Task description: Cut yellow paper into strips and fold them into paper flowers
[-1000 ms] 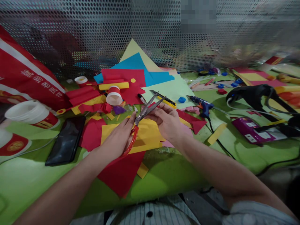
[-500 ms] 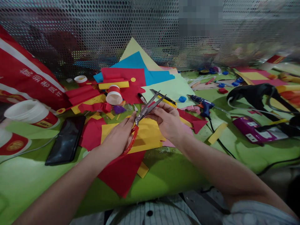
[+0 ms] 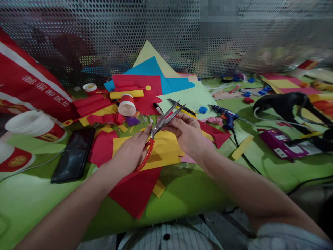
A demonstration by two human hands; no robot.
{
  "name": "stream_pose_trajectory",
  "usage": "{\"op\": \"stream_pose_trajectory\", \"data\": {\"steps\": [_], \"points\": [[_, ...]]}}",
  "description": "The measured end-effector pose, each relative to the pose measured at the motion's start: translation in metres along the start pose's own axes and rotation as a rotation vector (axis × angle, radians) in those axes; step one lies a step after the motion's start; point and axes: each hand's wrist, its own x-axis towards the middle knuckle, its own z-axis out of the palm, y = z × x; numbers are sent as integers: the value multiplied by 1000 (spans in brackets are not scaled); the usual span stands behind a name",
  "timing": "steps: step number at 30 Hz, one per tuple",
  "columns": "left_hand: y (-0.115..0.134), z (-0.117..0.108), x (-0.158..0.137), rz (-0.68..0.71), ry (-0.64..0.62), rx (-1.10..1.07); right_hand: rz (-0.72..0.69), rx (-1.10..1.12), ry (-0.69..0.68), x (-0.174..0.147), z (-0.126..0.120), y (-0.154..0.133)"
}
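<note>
The red-handled scissors (image 3: 163, 122) are above the middle of the counter (image 3: 192, 198), blades parted and tips pointing far and right. The left hand (image 3: 131, 149) has its grip wrapped on the handles. At the blades, the right hand (image 3: 189, 135) has its grip pinched on a small red piece (image 3: 168, 115), partly hidden by blades and fingers.

Beneath both hands is a yellow sheet (image 3: 166, 151); a red sheet (image 3: 137, 198) reaches out from under it on the near side. Just beyond the scissors, a yellow-and-black utility knife (image 3: 185, 109) lies on a pale green sheet (image 3: 192, 91), with a blue cap (image 3: 203, 109) to its right. Far left of the blades is a red-and-white paper cup (image 3: 127, 106).

Farther right are a blue glue gun (image 3: 227, 117) and a purple power strip (image 3: 277, 143). On the left lies a black phone (image 3: 73, 156), near a white-and-red bucket (image 3: 33, 126), with a red bag (image 3: 39, 76) behind. A perforated metal panel (image 3: 104, 38) closes off the far side.
</note>
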Motion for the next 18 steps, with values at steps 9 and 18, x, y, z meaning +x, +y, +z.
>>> {"op": "stream_pose_trajectory", "data": {"steps": [9, 18], "points": [[-4, 0, -1, 39, 47, -31, -8, -10, 0, 1, -1, 0], [-2, 1, 1, 52, 125, -152, 16, -15, 12, 1, -3, -1]]}}
